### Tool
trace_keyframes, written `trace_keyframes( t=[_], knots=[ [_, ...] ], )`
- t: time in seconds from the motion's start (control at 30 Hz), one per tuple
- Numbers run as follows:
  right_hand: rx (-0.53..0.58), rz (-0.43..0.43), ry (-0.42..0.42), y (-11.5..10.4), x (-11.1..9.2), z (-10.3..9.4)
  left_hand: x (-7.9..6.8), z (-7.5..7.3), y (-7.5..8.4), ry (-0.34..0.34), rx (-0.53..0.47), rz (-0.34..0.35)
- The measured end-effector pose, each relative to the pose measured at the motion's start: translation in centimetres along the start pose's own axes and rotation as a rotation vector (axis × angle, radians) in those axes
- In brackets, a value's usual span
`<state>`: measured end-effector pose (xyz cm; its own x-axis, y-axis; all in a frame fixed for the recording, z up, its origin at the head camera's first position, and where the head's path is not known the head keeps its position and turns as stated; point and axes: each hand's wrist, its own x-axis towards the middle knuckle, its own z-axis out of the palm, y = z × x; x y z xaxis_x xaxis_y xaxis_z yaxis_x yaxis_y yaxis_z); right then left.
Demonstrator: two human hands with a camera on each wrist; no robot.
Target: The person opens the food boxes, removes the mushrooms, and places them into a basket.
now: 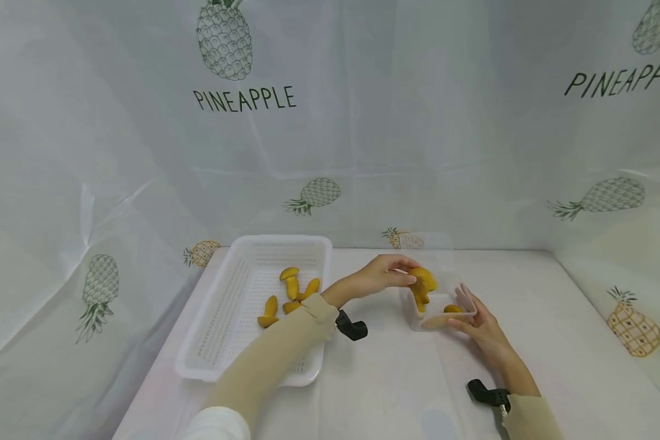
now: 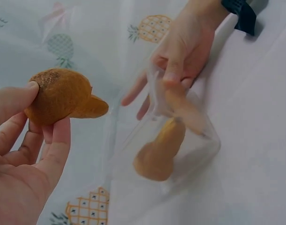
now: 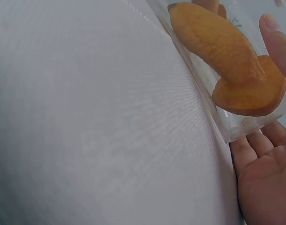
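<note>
My left hand point(image 1: 404, 278) pinches a yellow-brown toy mushroom point(image 1: 425, 280) between thumb and fingers and holds it over the open top of a small clear plastic box point(image 1: 437, 321). The left wrist view shows the mushroom's cap point(image 2: 61, 96) in those fingers, above and left of the box point(image 2: 199, 140). My right hand point(image 1: 480, 324) grips the box's right wall, thumb on it and fingers behind. Another mushroom point(image 2: 159, 150) lies inside the box. It shows large point(image 3: 227, 56) through the wall in the right wrist view.
A white perforated basket point(image 1: 198, 366) stands on the table to the left, with several more mushrooms point(image 1: 291, 284) in it. A white pineapple-print cloth covers the table point(image 1: 555, 293) and the backdrop. A black camera mount point(image 1: 352, 327) sits on each wrist.
</note>
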<state>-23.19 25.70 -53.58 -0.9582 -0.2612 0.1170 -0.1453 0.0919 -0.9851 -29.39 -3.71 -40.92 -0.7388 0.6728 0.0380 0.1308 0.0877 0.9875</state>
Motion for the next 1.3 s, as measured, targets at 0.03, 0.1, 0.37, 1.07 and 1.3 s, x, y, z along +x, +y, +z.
trace_keyframes(
  t=[0.03,0.1,0.37,1.07,1.3],
  knots=[
    [-0.001,0.005,0.000,0.0,-0.1,0.0,-0.3,-0.3,0.1,0.008,-0.007,0.002],
    [-0.003,0.015,0.005,-0.1,-0.2,0.1,-1.0,-1.1,0.2,0.016,-0.014,0.013],
    [-0.005,0.016,0.003,-0.1,-0.2,0.0,-4.0,-4.2,0.4,0.058,0.009,0.038],
    [0.020,0.001,-0.013,0.0,-0.1,0.1,-12.2,-11.0,1.2,0.210,0.104,-0.005],
    [0.013,0.001,-0.002,0.3,-0.1,-0.1,-15.7,-13.6,-0.1,0.317,0.127,-0.057]
  ],
)
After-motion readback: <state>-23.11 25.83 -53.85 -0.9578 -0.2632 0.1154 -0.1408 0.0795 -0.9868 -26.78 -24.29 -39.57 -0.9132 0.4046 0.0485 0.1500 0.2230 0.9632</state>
